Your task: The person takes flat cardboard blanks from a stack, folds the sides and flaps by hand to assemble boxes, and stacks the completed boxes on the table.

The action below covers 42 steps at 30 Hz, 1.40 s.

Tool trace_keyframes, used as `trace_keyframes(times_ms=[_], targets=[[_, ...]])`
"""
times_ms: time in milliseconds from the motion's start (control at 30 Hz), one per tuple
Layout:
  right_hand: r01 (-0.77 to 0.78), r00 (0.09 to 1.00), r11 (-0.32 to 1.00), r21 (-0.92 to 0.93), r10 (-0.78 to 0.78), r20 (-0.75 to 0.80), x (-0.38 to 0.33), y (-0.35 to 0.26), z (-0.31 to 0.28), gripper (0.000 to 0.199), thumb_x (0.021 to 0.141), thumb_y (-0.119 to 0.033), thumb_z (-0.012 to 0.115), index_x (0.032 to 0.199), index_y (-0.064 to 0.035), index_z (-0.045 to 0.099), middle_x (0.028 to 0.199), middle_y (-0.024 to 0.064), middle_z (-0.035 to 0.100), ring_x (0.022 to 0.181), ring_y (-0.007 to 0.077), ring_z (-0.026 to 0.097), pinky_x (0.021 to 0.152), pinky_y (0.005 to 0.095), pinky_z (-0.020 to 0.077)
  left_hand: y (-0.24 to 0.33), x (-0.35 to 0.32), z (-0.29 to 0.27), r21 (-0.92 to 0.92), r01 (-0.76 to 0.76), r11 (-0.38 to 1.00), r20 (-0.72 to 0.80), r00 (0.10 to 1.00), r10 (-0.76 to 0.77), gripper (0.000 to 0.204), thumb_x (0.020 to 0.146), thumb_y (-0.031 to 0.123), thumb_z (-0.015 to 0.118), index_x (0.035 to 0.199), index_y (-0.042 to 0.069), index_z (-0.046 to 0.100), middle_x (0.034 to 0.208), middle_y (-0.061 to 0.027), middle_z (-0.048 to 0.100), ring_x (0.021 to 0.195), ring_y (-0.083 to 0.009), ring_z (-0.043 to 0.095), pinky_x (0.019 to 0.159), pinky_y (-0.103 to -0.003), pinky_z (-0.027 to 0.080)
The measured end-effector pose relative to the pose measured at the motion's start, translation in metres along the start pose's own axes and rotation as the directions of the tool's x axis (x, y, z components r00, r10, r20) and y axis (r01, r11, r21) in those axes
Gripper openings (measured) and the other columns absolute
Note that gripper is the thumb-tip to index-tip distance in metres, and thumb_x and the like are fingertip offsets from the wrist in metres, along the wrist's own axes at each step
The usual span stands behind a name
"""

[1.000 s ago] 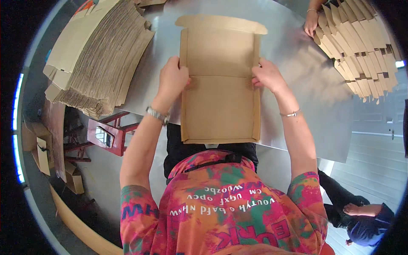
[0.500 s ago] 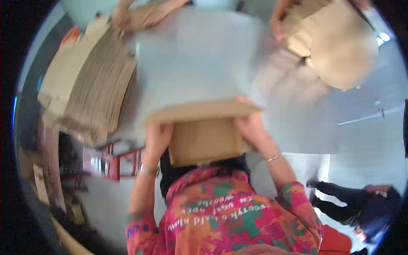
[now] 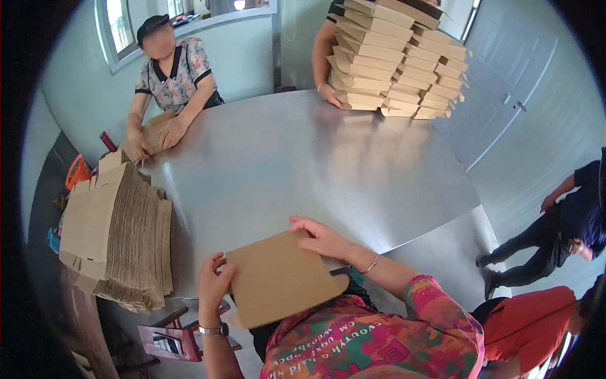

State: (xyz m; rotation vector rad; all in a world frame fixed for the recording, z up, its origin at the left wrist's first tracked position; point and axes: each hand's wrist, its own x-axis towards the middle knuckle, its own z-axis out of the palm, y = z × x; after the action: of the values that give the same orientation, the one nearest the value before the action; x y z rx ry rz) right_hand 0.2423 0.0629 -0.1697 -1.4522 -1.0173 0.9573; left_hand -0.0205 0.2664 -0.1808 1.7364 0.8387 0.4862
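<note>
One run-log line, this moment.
item: brown rectangular cardboard box; left fingers: left edge; right fingers: far-right corner; nearby: grey metal table

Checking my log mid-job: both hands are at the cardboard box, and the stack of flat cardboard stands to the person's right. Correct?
Not quite: the stack of flat cardboard stands to the person's left, as the head view shows. Both hands, left hand and right hand, are indeed at the cardboard box.

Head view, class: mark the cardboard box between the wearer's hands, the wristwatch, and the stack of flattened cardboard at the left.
Cardboard box (image 3: 285, 276): head view, middle of its broad panel.
Wristwatch (image 3: 212, 330): head view, on its band.
Flattened-cardboard stack (image 3: 134, 235): head view, on its layered edges.
</note>
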Motion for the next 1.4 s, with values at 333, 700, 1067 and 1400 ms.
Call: trace_keyframes(times_ms=[333,700,1067,1400], targets=[[0.361,0.913,0.724,-0.588,-0.404,0.063,0.01,0.023,0.04,0.032,0.086,-0.003,0.047,0.118,0.0004,0.054,0.122,0.0201,0.054,0.119,0.0363,0.047,0.104,0.0458,0.0357,-0.013,-0.027,0.023,0.609,-0.319,0.726,0.081,0.936,0.344,0.054,0.089,0.009,0.055,0.139,-0.004,0.038,0.136,-0.0336,0.042,0.124,-0.0462,0.044,0.106,-0.046,0.037],[0.406,0.847,0.753,-0.517,-0.523,-0.097,0.015,0.042,0.053,0.027,0.087,-0.004,0.051,0.113,-0.0018,0.058,0.107,0.0151,0.062,0.103,0.0337,0.056,0.096,0.0432,0.0416,-0.047,-0.013,0.023,-0.304,-0.202,0.931,-0.069,0.979,0.19,0.065,0.089,0.001,0.052,0.149,0.004,0.027,0.155,-0.0215,0.022,0.144,-0.0295,0.022,0.114,-0.04,0.025],[-0.08,0.919,0.996,-0.04,0.058,-0.39,-0.003,0.021,0.02,0.067,0.083,-0.028,0.064,0.135,0.006,0.041,0.122,0.0238,0.056,0.11,0.0329,0.056,0.094,0.0402,0.0458,0.004,0.008,0.037,-0.453,-0.11,0.884,-0.089,0.993,0.078,0.058,0.095,0.005,0.049,0.147,-0.005,0.025,0.147,-0.0165,0.037,0.125,-0.0235,0.045,0.106,-0.034,0.035],[0.006,0.911,0.956,0.292,0.115,-0.396,-0.016,0.033,-0.044,0.062,0.081,-0.027,0.071,0.128,0.0058,0.048,0.112,0.0156,0.063,0.095,0.0207,0.062,0.08,0.0351,0.053,0.061,0.035,0.038,-0.085,-0.365,0.927,-0.272,0.904,0.33,0.045,0.094,0.004,0.049,0.138,0.001,0.045,0.13,-0.0106,0.054,0.108,-0.0177,0.054,0.093,-0.031,0.043]])
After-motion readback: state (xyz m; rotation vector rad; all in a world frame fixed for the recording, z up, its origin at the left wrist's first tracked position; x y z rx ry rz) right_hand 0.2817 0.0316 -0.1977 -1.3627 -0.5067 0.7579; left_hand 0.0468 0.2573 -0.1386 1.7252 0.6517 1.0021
